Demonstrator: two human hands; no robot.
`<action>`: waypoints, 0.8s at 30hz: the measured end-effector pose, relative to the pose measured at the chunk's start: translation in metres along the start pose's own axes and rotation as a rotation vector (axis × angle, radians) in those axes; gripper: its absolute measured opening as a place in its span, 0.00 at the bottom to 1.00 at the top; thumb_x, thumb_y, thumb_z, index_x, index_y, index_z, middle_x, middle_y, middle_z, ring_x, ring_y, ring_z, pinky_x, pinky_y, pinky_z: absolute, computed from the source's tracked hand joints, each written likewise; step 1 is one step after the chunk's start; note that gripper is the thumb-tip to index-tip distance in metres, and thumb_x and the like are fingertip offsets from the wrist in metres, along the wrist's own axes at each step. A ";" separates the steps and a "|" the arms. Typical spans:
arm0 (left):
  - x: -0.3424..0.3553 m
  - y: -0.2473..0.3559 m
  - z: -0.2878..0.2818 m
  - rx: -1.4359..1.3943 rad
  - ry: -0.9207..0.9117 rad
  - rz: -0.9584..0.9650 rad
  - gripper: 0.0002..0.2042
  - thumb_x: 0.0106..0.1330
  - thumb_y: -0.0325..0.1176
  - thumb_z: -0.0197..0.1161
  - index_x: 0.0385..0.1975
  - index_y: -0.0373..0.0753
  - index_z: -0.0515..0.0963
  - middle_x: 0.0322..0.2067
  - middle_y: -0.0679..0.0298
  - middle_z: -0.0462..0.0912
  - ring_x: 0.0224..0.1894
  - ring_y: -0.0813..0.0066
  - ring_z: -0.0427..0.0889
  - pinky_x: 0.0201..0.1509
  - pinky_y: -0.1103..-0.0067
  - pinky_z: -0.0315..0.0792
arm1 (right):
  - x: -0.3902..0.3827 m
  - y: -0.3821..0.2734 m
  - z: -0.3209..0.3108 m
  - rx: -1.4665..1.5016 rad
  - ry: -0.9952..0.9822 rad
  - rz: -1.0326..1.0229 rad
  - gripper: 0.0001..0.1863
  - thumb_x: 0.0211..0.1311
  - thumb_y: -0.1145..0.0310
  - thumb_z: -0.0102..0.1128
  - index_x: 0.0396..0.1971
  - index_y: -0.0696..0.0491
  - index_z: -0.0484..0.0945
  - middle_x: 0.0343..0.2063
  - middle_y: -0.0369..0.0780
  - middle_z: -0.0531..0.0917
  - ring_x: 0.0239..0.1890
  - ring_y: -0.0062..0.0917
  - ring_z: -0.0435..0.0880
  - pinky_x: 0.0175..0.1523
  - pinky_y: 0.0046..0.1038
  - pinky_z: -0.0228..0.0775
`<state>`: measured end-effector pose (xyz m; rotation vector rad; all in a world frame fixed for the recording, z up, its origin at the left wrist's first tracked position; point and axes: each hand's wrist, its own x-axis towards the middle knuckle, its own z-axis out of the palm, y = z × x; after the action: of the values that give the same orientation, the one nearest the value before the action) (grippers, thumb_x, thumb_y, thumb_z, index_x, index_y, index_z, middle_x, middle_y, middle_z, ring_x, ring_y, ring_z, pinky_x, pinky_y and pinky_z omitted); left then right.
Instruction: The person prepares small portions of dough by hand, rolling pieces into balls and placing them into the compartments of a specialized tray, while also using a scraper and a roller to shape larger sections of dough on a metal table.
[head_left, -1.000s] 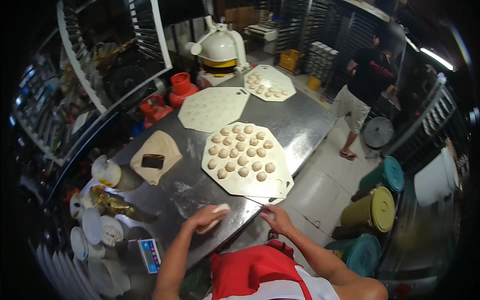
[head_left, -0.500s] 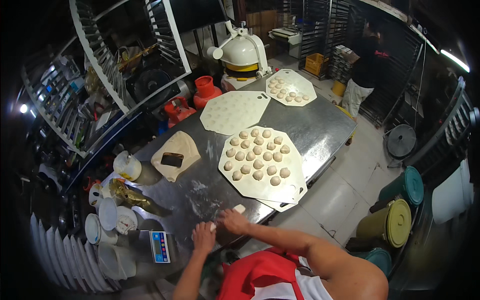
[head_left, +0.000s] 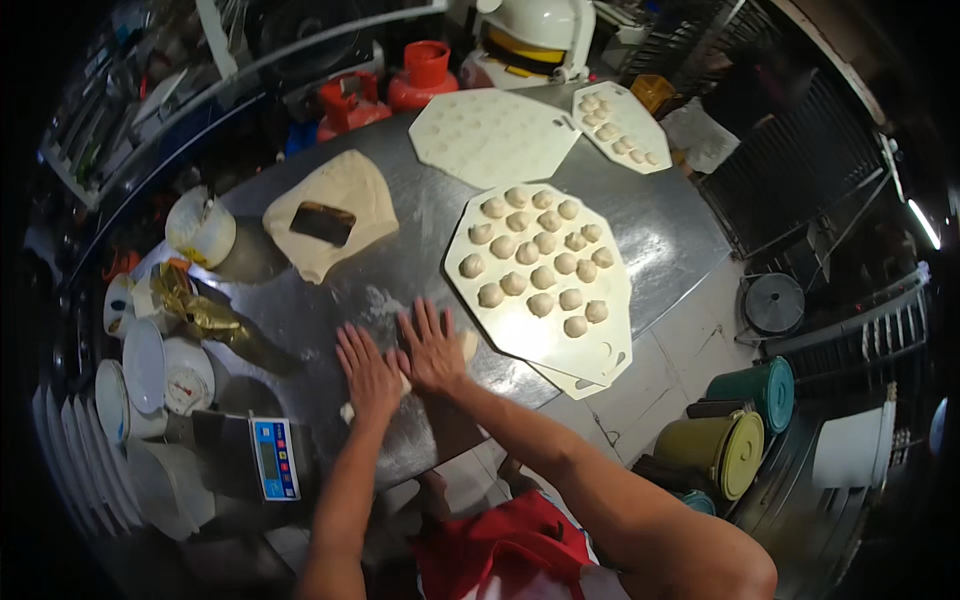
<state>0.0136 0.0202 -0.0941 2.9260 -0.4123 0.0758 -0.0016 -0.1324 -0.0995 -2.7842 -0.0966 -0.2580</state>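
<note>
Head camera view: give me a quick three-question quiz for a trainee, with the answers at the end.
1. Fill in: the left hand and right hand lie flat over a piece of ____.
2. True or false: the octagonal board nearest the hands is bare on top.
3. Multiple choice: the digital scale lies a) left of both hands, b) right of both hands, c) between them.
Key: 1. dough; 2. false, dough balls sit on it; 3. a.
</note>
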 end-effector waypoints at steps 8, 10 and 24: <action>-0.184 0.019 -0.026 -0.249 -0.159 0.183 0.42 0.72 0.44 0.59 0.77 0.23 0.52 0.79 0.33 0.47 0.82 0.34 0.44 0.84 0.49 0.37 | -0.171 0.026 -0.069 0.041 -0.280 -0.133 0.36 0.74 0.59 0.54 0.79 0.51 0.59 0.78 0.48 0.62 0.81 0.43 0.56 0.82 0.53 0.44; -0.161 0.012 -0.019 -0.169 -0.152 0.172 0.42 0.73 0.46 0.59 0.78 0.22 0.51 0.80 0.34 0.45 0.83 0.35 0.42 0.84 0.49 0.36 | -0.167 0.045 -0.064 0.020 -0.347 -0.183 0.37 0.75 0.56 0.54 0.80 0.45 0.57 0.79 0.49 0.60 0.82 0.44 0.55 0.83 0.54 0.41; -0.046 0.016 -0.004 0.001 -0.150 0.060 0.40 0.82 0.52 0.47 0.80 0.26 0.47 0.82 0.42 0.43 0.85 0.43 0.38 0.85 0.52 0.35 | -0.043 0.061 -0.027 0.107 -0.014 -0.118 0.40 0.73 0.47 0.55 0.74 0.62 0.65 0.76 0.60 0.62 0.80 0.55 0.57 0.83 0.49 0.44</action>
<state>-0.0351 0.0184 -0.0908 2.9304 -0.5224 -0.1368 -0.0428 -0.2007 -0.1027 -2.6783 -0.2712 -0.2542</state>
